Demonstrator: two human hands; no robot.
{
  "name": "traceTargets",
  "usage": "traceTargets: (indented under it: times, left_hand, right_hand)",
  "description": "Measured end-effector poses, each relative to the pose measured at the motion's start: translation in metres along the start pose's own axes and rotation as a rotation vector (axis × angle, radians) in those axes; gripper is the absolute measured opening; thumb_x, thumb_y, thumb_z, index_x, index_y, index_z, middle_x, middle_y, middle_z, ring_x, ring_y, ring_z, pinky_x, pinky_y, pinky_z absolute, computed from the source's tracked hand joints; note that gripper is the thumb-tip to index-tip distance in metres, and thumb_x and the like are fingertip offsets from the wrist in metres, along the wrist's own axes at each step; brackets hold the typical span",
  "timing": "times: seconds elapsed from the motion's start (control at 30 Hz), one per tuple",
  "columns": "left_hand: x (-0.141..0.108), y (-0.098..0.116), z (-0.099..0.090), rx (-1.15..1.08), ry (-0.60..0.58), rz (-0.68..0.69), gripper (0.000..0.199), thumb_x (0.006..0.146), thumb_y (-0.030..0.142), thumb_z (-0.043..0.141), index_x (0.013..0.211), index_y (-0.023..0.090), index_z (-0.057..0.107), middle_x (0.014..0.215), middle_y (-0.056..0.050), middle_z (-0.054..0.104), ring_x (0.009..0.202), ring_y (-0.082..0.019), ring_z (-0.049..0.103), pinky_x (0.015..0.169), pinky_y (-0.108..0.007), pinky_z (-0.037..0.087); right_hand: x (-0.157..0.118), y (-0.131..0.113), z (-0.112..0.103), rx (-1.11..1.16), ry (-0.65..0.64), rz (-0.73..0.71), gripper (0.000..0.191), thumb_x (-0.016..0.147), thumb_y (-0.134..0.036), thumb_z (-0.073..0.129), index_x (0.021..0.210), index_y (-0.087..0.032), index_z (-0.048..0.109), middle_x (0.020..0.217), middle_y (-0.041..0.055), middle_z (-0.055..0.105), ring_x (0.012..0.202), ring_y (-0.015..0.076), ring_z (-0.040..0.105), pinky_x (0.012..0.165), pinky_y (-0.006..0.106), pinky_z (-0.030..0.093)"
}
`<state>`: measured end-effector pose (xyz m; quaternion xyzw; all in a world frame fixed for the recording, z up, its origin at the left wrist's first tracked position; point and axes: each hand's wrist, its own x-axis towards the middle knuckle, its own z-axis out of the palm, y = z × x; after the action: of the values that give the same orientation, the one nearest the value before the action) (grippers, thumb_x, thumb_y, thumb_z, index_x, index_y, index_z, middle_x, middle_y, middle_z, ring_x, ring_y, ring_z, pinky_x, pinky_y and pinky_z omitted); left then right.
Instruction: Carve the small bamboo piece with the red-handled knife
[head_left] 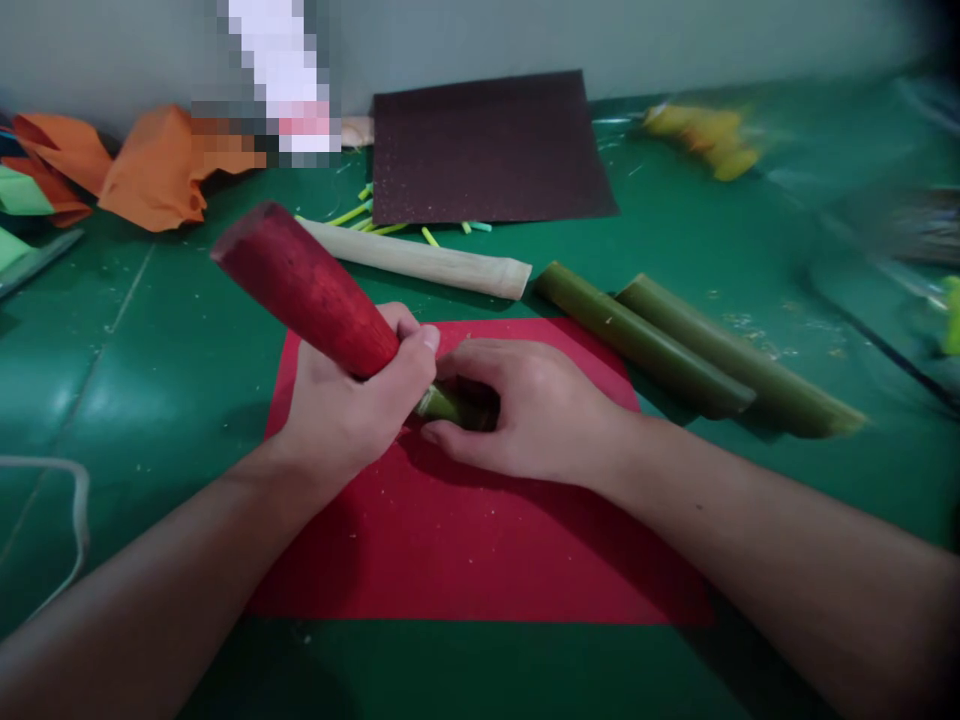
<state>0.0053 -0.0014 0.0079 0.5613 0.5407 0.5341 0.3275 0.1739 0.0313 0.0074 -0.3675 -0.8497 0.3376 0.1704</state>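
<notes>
A red, tapering wooden-looking stick (315, 285) slants up to the left out of my left hand (356, 390), which is closed round its narrower lower part. Just past that fist shows a short length of green bamboo (454, 405) with a pale ring on it. Whether the red stick and the green bamboo are one piece, I cannot tell. My right hand (532, 410) curves over the green bamboo, thumb on the near side and fingers on the far side; its fingertips are partly hidden. Both hands are above a red sheet (480, 560) sprinkled with small crumbs.
Two split green bamboo lengths (645, 340) lie at the right. Behind my hands are a pale bamboo strip (420, 258), a dark brown sheet (487, 150) and thin yellow-green sticks. Crumpled orange paper (154, 175) sits back left; a white cord (79, 510) lies left.
</notes>
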Motion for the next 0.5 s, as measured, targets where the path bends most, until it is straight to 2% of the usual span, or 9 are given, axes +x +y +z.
traceTargets:
  times: [0.13,0.33,0.5]
  left_hand:
    - [0.0017,-0.0007,-0.0025,0.024,-0.042,0.013,0.023,0.080,0.018,0.061,0.058,0.020,0.061,0.052,0.003,0.054,0.047,-0.009,0.049,0.041,-0.021,0.037]
    - [-0.0011,0.0033,-0.0001,0.071,0.011,0.009,0.027,0.077,0.015,0.059,0.051,0.021,0.056,0.047,0.002,0.048,0.044,-0.010,0.044,0.039,-0.023,0.034]
    - [-0.0015,0.0042,0.0001,0.053,0.007,-0.010,0.027,0.075,0.014,0.058,0.049,0.020,0.055,0.047,0.003,0.049,0.044,-0.008,0.043,0.040,-0.022,0.034]
  right_hand:
    - [0.0015,0.0016,-0.0011,0.036,-0.012,0.003,0.026,0.077,-0.028,0.071,0.099,-0.015,0.077,0.081,0.0019,0.073,0.067,0.0127,0.056,0.062,0.028,0.034]
    - [0.0034,0.0016,-0.0018,0.055,-0.026,0.031,0.024,0.077,-0.031,0.073,0.095,-0.014,0.076,0.077,0.0016,0.070,0.065,0.0121,0.053,0.060,0.029,0.031]
    - [0.0045,0.0020,-0.0024,0.056,-0.042,0.042,0.023,0.079,-0.033,0.073,0.092,-0.015,0.076,0.077,0.0021,0.069,0.066,0.0127,0.053,0.060,0.029,0.030]
